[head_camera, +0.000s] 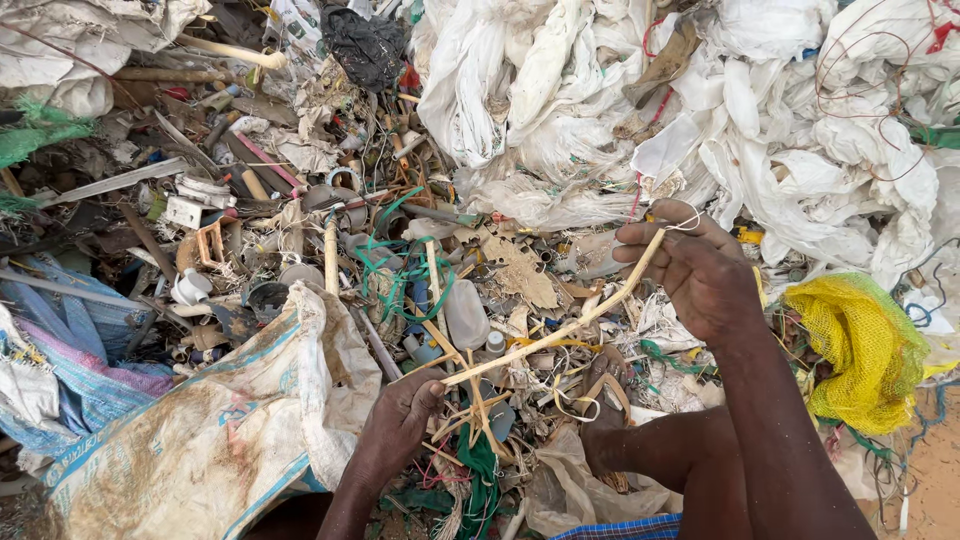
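A long pale yellowish plastic strip (560, 330) stretches diagonally over a heap of mixed scrap. My right hand (700, 270) grips its upper end near the white sheeting. Lower down, my left hand (405, 415) is closed on the strip's bottom end, beside a dirty woven sack (230, 430). Under the strip lie a small clear plastic bottle (466, 315), green strapping (395, 270) and several thin sticks and straps. My knee and a foot in a sandal (605, 385) show between the hands.
Crumpled white plastic sheeting (700, 110) piles up at the back right. A yellow mesh bag (865, 350) lies at the right. Blue striped cloth (70, 350) sits at the left, with pipes, caps and broken plastic bits (220, 200) behind it. A black bag (365, 45) lies at the top.
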